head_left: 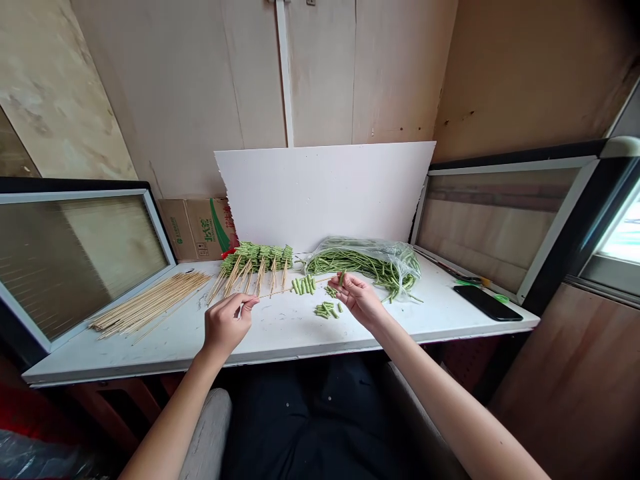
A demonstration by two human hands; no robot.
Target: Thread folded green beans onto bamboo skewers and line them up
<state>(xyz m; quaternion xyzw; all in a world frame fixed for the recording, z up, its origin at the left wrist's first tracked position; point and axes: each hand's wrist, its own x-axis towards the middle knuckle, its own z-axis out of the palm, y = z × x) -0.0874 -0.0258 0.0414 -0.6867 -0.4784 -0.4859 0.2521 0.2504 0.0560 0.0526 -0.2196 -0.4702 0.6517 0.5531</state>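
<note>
My left hand is closed round the near end of a thin bamboo skewer. Several cut green bean pieces sit side by side along the skewer toward its far end. Between the fingers of my right hand is one more green bean piece, held upright close to the skewer's tip; whether they touch I cannot tell. On the white table below lies a small loose heap of cut bean pieces, with a few more partly behind my right fingers.
Bare bamboo skewers lie in a pile at left. Filled bean skewers are stacked at the back. Long green beans spill from a clear plastic bag. A black phone lies at right; a white board and cardboard box stand behind.
</note>
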